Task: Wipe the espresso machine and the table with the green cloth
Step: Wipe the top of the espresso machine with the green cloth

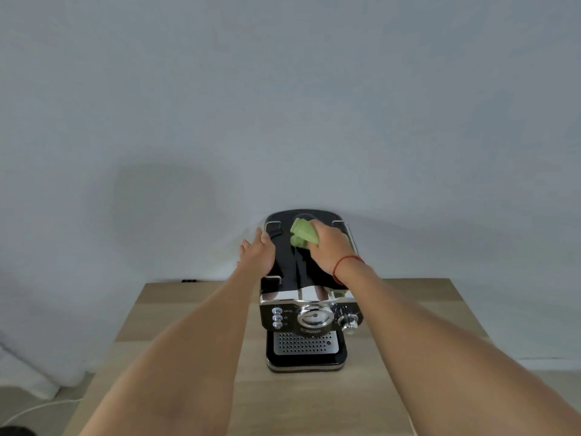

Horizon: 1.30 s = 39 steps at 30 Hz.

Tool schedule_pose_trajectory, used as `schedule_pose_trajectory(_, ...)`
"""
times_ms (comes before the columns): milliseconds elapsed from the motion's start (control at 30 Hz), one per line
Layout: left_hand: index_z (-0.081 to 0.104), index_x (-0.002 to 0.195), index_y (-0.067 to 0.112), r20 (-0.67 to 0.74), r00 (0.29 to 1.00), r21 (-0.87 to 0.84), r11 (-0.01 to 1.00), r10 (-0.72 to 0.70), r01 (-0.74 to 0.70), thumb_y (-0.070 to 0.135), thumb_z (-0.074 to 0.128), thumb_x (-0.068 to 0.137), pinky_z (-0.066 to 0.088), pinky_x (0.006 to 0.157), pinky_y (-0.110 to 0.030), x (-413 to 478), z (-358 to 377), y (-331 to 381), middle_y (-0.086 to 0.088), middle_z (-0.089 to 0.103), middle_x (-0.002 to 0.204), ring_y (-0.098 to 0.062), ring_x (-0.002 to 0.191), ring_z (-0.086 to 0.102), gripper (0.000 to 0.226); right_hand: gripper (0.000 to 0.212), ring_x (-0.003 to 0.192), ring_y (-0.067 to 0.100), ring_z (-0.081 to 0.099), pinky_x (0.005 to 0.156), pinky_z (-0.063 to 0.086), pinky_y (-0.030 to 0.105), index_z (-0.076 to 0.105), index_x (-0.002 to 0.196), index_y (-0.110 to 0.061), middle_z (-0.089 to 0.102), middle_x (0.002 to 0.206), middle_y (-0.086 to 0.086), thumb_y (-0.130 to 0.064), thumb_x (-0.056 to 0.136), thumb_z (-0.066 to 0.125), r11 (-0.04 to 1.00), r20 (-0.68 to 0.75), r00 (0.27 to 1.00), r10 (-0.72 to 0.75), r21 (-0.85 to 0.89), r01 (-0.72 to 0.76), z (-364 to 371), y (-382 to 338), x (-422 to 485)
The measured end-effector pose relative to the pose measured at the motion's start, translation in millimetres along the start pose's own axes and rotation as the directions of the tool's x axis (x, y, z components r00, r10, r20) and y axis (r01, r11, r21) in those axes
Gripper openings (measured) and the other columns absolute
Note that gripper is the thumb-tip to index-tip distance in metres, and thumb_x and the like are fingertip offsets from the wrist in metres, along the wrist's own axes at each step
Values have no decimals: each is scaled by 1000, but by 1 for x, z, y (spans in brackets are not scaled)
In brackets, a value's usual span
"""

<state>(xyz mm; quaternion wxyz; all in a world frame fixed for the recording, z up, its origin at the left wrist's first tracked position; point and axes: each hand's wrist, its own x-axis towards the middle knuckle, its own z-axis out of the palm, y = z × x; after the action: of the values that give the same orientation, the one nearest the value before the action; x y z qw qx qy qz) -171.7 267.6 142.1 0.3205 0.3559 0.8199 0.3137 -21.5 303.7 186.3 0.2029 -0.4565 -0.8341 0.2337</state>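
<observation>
Plain grey wall behind, light wood-grain desk [195, 357] with the espresso machine [309, 313] at its far edge. Right hand [333, 250] has its grip bunched around the soft green cloth [303, 236], pressing it on the glossy black top. Left hand [259, 254], fingers loosely spread, braces the side. Probably best to use long overlapping strokes, avoiding the chrome rails.

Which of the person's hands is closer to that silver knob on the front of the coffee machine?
Right. The right hand holds the green cloth on the machine's top, on the silver knob's side; the left hand rests at the top's opposite edge.
</observation>
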Motion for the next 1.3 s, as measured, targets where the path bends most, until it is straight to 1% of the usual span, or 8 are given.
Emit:
schedule_pose_trajectory(67,9,154,23,-41,999,-29,1000,11,-12,35,9,103,3,120,-47,2,1,-3,-10,8,161,-26,149,2,52,30,97,30,61,88,50,40,58,117,-11,66,105,12,-8,91,43,994,-97,992,79,80,-71,-9,4,11)
schedule_pose_trajectory(167,9,154,23,-17,999,-81,996,47,-49,38,11,102,4,121,-46,-1,6,-7,-4,9,161,-24,149,4,54,24,106,31,57,97,44,42,61,105,-15,63,109,9,-19,90,43,993,-93,990,107,-38,-111,-3,8,17)
schedule_pose_trajectory(333,13,153,26,-23,999,-61,997,43,-44,39,12,101,6,120,-47,-2,8,-2,-4,14,161,-27,148,7,54,50,146,20,14,120,10,43,38,143,-23,24,156,-3,-22,92,44,979,133,991,24,-205,4,17,-3,23)
schedule_pose_trajectory(667,14,153,19,-57,996,-69,995,69,-73,35,14,101,11,120,-46,-9,6,-3,-7,16,160,-28,147,14,54,55,144,22,22,117,23,39,41,141,-12,25,157,1,-36,91,43,961,124,978,167,200,-189,19,-8,-15)
schedule_pose_trajectory(900,7,153,28,-78,997,112,993,-27,36,36,7,99,1,118,-51,-43,0,-14,-6,3,162,-31,147,2,55,76,148,19,4,118,13,50,34,145,-33,8,160,-10,-74,84,19,994,326,939,112,-19,-112,4,-7,-51)
schedule_pose_trajectory(1033,-6,152,30,-85,996,197,979,-41,57,39,10,102,3,117,-51,-59,-5,-11,-13,0,161,-29,148,-5,54,45,148,22,7,116,16,47,42,141,-32,16,159,-6,-42,99,30,978,310,950,-30,-189,92,2,-1,-56)
schedule_pose_trajectory(1133,-4,152,31,-100,995,204,979,-3,23,43,9,102,4,118,-51,-63,-3,-13,-14,2,161,-28,148,-4,54,42,148,22,7,117,17,46,45,139,-31,20,158,-6,-25,100,30,972,296,953,-66,-195,128,6,-4,-58)
schedule_pose_trajectory(1300,0,153,30,-100,995,173,985,22,-4,40,11,101,1,115,-53,-55,1,-15,-12,2,161,-26,149,-5,54,49,148,18,4,120,4,45,39,142,-37,23,156,-13,-46,94,33,947,317,938,-143,-232,223,19,-6,-60)
